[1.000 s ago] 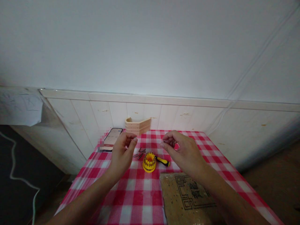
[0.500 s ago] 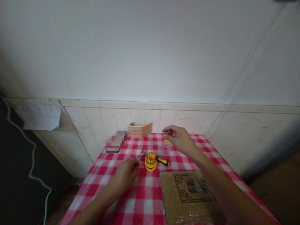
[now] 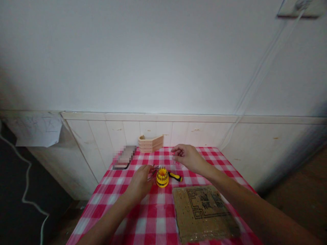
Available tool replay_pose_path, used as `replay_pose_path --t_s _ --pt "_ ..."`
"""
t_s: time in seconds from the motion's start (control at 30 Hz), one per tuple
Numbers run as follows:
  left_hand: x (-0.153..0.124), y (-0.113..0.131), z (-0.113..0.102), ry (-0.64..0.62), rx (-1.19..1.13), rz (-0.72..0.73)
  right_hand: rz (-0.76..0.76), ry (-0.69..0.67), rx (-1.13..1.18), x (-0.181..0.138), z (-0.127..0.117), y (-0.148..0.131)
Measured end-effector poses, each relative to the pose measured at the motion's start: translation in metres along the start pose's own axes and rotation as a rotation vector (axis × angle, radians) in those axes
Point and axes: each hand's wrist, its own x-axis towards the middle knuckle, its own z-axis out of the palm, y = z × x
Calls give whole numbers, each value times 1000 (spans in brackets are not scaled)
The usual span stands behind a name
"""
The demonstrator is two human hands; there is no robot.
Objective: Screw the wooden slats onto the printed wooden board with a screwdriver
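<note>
Head view: round yellow plastic bit holder (image 3: 162,182), ringed with upright metal bits, stands on red-and-white checked cloth (image 3: 160,212). Left hand (image 3: 141,179) half-curled just beside slim dark metal rods (image 3: 154,172); cannot tell whether gripping any. Right hand (image 3: 188,158) loosely curled near small clear object (image 3: 176,162), blurred; hold unclear. Black-and-yellow handle (image 3: 175,176) beside holder. Flat brown cardboard slab (image 3: 204,226), glossy, black line print. Pale curved wooden slats (image 3: 150,145) near wall.

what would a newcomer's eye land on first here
The red and white checked tablecloth, low in the picture, jumps out. Near its middle stands a yellow bit holder, with a screwdriver just right of it. Closer in, right of centre, lies printed brown cardboard.
</note>
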Motion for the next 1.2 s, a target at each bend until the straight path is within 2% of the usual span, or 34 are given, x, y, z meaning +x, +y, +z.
replay_pose_path --t_s 0.17,0.37,0.47,0.63,0.77,0.87,1.0,1.2 --pt "-5 12 7 18 -168 -13 56 -2 -43 -33 10 25" --pt "2 27 14 -27 -132 -114 143 26 -9 -45 4 56" --pt "3 29 18 -42 -115 -84 162 18 -1 -49 1 64" --pt "0 27 22 19 -171 0 133 -72 -13 -56 14 57" --pt "3 17 15 171 -287 -33 66 -157 -66 -55 37 41" --pt "8 6 3 263 -282 -38 10 -220 -123 -47 55 31" --pt "11 -5 -9 309 -235 -6 -39 -284 -229 -35 75 25" --pt "7 -5 -3 318 -275 -2 -71 -345 -336 -32 90 29"
